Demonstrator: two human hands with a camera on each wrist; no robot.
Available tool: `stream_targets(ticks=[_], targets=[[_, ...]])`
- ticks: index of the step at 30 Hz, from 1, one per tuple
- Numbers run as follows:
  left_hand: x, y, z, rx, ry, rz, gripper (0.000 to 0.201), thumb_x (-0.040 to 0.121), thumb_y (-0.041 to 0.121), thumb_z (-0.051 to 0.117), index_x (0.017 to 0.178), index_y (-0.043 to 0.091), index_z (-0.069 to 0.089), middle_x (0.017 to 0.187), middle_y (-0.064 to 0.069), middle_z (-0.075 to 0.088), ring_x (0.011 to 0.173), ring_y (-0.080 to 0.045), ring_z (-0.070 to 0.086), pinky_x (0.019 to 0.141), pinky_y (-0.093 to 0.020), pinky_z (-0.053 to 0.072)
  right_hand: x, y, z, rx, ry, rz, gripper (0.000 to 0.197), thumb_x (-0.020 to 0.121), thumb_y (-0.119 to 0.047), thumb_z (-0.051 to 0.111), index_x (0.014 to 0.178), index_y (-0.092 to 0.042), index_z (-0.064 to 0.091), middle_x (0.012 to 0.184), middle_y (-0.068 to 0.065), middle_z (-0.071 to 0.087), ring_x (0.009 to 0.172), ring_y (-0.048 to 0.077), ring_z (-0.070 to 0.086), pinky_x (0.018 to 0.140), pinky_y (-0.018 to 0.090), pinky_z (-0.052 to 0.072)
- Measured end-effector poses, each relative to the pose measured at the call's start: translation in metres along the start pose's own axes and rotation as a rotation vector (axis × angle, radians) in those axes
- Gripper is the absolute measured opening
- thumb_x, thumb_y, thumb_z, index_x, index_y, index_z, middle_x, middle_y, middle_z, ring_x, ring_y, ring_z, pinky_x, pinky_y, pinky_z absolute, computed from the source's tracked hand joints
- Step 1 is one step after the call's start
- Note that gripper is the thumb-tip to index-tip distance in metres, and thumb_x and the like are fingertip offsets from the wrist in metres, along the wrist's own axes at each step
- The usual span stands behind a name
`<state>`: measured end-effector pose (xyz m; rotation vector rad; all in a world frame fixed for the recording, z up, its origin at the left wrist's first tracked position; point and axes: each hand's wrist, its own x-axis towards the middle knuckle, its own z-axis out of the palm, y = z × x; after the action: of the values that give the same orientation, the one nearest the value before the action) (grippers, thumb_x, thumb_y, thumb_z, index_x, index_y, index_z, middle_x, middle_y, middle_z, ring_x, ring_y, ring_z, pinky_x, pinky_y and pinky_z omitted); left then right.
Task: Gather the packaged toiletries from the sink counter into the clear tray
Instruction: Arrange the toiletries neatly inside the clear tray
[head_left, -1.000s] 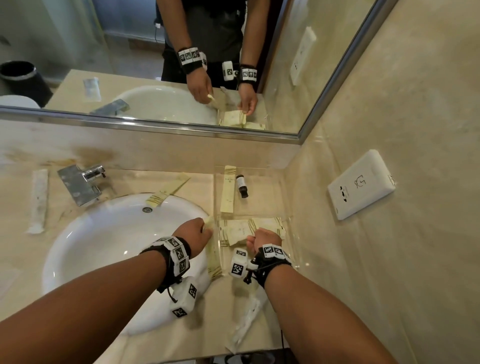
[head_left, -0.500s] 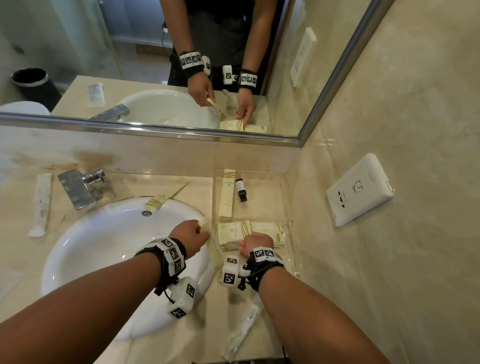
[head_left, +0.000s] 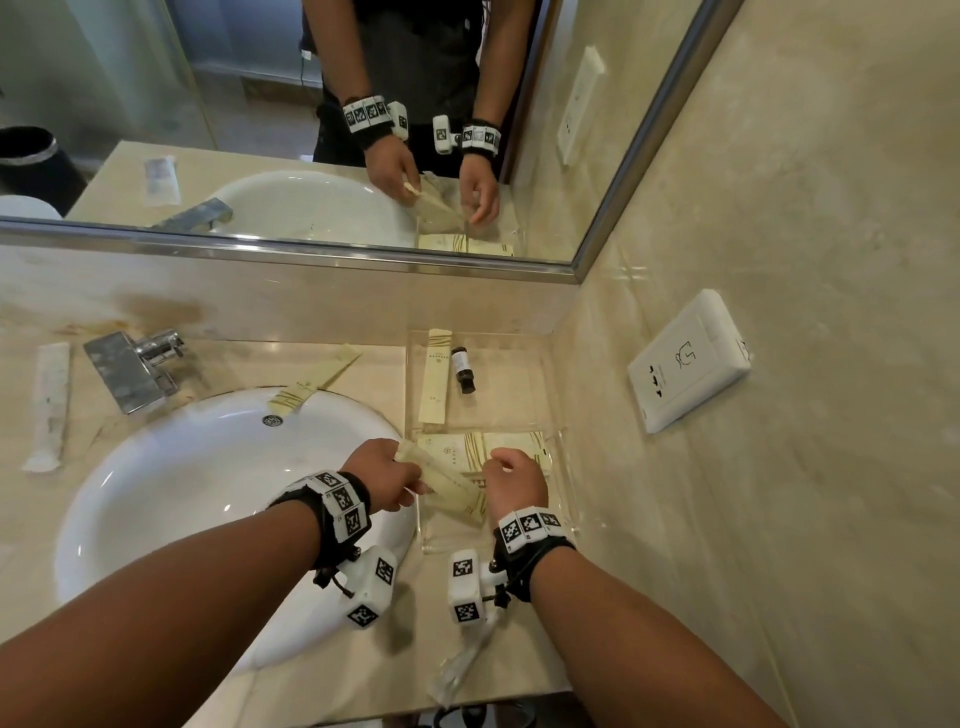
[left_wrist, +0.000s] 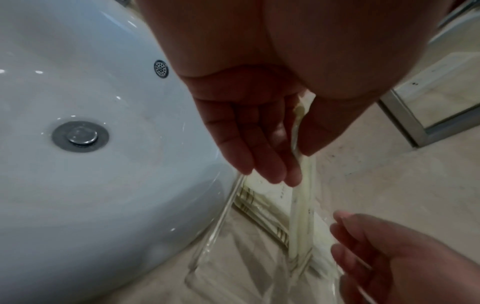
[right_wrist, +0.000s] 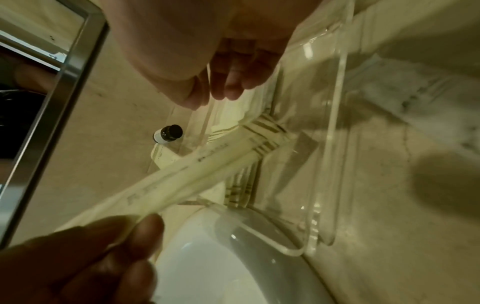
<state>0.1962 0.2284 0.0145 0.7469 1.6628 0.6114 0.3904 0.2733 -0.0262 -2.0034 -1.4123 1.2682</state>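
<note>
My left hand (head_left: 408, 478) pinches one end of a long cream packet (head_left: 452, 486). The packet slants down over the near left wall of the clear tray (head_left: 511, 405), its far end inside the near compartment. In the left wrist view thumb and fingers (left_wrist: 272, 164) clamp the packet (left_wrist: 302, 216). My right hand (head_left: 511, 475) hovers over the same compartment, fingers loosely curled and holding nothing (right_wrist: 215, 90). Flat cream packets (head_left: 514, 447) lie beneath. The far compartment holds another long packet (head_left: 435, 382) and a small dark bottle (head_left: 462, 370).
A cream packet (head_left: 311, 382) lies across the white basin's (head_left: 208, 478) far rim. A clear-wrapped item (head_left: 50, 405) lies left of the faucet (head_left: 132, 366), another (head_left: 462, 660) at the counter's front edge. The side wall with a white plate (head_left: 688, 361) borders the tray.
My left hand has carried the long packet rightward, from over the basin's edge to across the tray's wall. My right hand stays over the near compartment.
</note>
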Motion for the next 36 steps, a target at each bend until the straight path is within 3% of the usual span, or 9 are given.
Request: stream_targets(ticks=[2,5,9,13,16,18,24,28,36], targets=[[0.003,-0.001,0.001,-0.076,-0.013,-0.001,0.009,0.09,0.002,0.053,0.096,0.002,0.06,0.08,-0.015,0.076,0.06,-0.024,0.063,0.059,-0.032,0.05,-0.002,0.009,-0.003,0.007,-0.037,0.021,0.034,0.092,-0.028,0.057,0.125,-0.022,0.064,0.121,-0.007,0.065,0.099,0.009,0.061,0.084,0.025,0.05],[0.008,-0.003,0.005,-0.146,-0.028,-0.003,0.008,0.093,0.004,0.051,0.098,0.003,0.057,0.082,-0.015,0.076,0.06,-0.025,0.064,0.062,-0.034,0.051,-0.003,0.021,-0.006,0.056,-0.148,0.08,0.035,0.089,-0.035,0.062,0.121,-0.021,0.065,0.112,-0.004,0.068,0.101,0.017,0.064,0.087,0.036,0.055],[0.012,-0.011,0.015,-0.084,-0.013,0.009,0.01,0.093,0.009,0.05,0.095,0.006,0.059,0.081,-0.012,0.076,0.062,-0.024,0.066,0.062,-0.035,0.052,-0.005,0.03,-0.013,0.083,-0.189,0.062,0.026,0.087,-0.022,0.069,0.112,-0.021,0.072,0.095,0.001,0.072,0.077,0.016,0.066,0.063,0.029,0.055],[0.017,-0.02,0.016,0.49,0.078,0.077,0.02,0.087,0.03,0.055,0.092,0.01,0.06,0.091,-0.007,0.073,0.081,-0.022,0.068,0.078,-0.037,0.057,0.002,0.036,-0.031,0.065,-0.174,0.098,0.017,0.088,-0.012,0.067,0.1,-0.022,0.074,0.079,0.002,0.068,0.052,0.011,0.053,0.045,0.021,0.044],[0.017,-0.026,0.013,0.893,0.034,0.153,0.044,0.092,0.035,0.051,0.133,0.017,0.051,0.126,-0.004,0.062,0.112,-0.022,0.06,0.093,-0.034,0.05,0.007,0.037,-0.04,-0.077,-0.195,0.088,0.018,0.089,-0.009,0.064,0.094,-0.023,0.073,0.082,-0.001,0.069,0.06,0.013,0.058,0.049,0.022,0.048],[0.014,-0.029,0.013,1.048,-0.021,0.258,0.05,0.093,0.034,0.048,0.142,0.022,0.044,0.137,-0.002,0.053,0.122,-0.023,0.054,0.099,-0.036,0.047,0.011,0.035,-0.041,-0.154,-0.204,0.074,0.022,0.09,-0.007,0.061,0.093,-0.026,0.072,0.087,-0.002,0.07,0.069,0.012,0.062,0.058,0.024,0.053],[0.007,-0.041,0.03,1.385,-0.257,0.586,0.04,0.092,0.033,0.048,0.131,0.023,0.055,0.142,0.002,0.047,0.129,-0.023,0.04,0.1,-0.041,0.046,0.016,0.03,-0.031,-0.258,-0.139,0.081,0.041,0.09,0.002,0.044,0.093,-0.027,0.073,0.096,-0.006,0.068,0.086,0.016,0.064,0.075,0.025,0.051],[0.008,-0.046,0.042,1.43,-0.341,0.609,0.048,0.091,0.037,0.049,0.136,0.019,0.049,0.144,-0.001,0.043,0.132,-0.026,0.039,0.1,-0.044,0.046,0.019,0.031,-0.031,-0.315,-0.123,0.076,0.04,0.093,-0.002,0.044,0.098,-0.024,0.077,0.105,-0.003,0.072,0.082,0.014,0.06,0.069,0.021,0.045],[0.011,-0.055,0.051,1.416,-0.385,0.561,0.06,0.089,0.04,0.054,0.142,0.015,0.04,0.154,-0.004,0.028,0.139,-0.025,0.033,0.105,-0.044,0.043,0.024,0.032,-0.027,-0.372,-0.126,0.117,0.03,0.098,-0.018,0.053,0.123,-0.016,0.07,0.124,0.007,0.068,0.117,0.025,0.063,0.081,0.019,0.041]])
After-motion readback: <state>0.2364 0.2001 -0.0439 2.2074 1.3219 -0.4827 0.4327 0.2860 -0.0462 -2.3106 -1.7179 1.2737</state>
